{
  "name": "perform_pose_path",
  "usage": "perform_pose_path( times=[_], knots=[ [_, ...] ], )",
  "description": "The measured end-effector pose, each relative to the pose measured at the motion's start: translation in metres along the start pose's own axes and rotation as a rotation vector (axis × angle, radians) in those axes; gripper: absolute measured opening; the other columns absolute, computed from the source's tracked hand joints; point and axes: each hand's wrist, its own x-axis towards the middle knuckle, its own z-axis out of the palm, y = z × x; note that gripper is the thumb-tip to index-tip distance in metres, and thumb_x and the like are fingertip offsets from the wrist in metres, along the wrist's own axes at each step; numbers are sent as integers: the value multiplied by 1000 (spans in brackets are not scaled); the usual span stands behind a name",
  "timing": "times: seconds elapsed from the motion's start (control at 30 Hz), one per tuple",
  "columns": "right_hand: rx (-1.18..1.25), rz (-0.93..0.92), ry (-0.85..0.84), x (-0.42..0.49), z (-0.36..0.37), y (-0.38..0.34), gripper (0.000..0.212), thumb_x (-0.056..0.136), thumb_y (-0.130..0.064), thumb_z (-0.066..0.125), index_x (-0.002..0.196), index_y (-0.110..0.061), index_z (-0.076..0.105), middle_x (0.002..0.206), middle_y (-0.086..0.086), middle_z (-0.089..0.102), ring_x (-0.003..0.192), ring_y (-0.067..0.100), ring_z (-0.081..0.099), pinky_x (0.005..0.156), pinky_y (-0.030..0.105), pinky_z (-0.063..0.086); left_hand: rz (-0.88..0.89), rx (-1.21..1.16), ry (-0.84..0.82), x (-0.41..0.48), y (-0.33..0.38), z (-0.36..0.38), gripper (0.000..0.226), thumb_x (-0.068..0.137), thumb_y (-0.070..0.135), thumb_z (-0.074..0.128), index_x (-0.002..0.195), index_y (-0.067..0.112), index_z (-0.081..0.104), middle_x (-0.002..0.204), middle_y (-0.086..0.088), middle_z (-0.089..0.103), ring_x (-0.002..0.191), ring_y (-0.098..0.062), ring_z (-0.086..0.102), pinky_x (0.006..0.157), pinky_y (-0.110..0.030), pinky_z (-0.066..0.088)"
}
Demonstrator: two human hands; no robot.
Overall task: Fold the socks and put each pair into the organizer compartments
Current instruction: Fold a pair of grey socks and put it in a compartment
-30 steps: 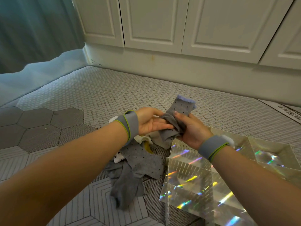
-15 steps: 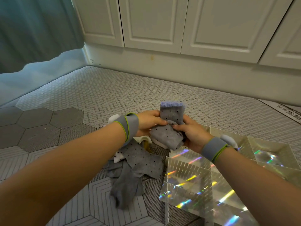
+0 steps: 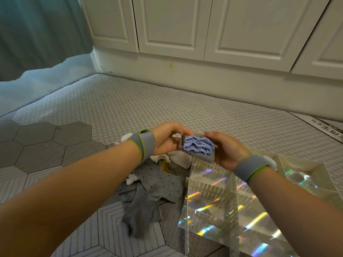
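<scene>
Soft matt knit sock bundle; glossy iridescent plastic organizer; textured woven mat; smooth painted cabinet doors

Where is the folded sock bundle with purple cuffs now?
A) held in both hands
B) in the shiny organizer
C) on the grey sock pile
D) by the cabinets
A: the left hand and the right hand both grip the sock bundle, clear of the organizer.
</scene>
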Motion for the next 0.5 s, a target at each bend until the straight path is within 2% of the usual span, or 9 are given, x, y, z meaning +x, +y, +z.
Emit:
perform_pose_path(
  times=[0.07,0.17,0.27,0.33,0.43,0.5],
  knots=[
    [-97,-28,25,-2,-3,-2,16,86,-1,55,88,-13,65,91,11,62,77,23,61,57,28,56,10,54,25,-1,-2,4,19,90,3,48,74,2,57,96,-13,59,89,-26,61,76,-31,57],
    [-77,-22,58,-2,-7,0,44,84,9,55,115,-22,58,100,15,62,74,25,62,54,28,56,95,242,91,5,-11,9,22,83,-9,57,69,8,55,80,-9,56,78,-21,59,68,-23,56],
    [-73,56,116,0,-12,0,62,82,9,60,131,-25,43,111,20,58,76,28,62,54,31,57,116,373,151,13,-20,10,28,78,-13,60,67,12,53,72,-10,54,73,-23,59,64,-24,55],
    [-155,120,147,1,-17,0,64,81,4,64,133,-21,38,104,16,61,76,27,63,56,35,57,125,391,158,18,-25,12,31,78,-13,60,68,14,50,70,-10,53,71,-25,58,64,-29,55],
    [-301,140,241,6,-28,2,57,81,3,65,129,-19,40,92,12,65,72,26,64,63,36,55,143,417,186,26,-32,15,33,77,-11,63,72,19,50,84,-9,52,81,-27,55,80,-46,53],
    [-278,132,320,10,-38,6,51,82,7,61,123,-18,41,101,17,63,81,31,64,66,42,56,137,450,188,31,-33,16,32,79,-8,61,80,24,54,103,-6,50,85,-26,52,82,-43,52]
  ],
)
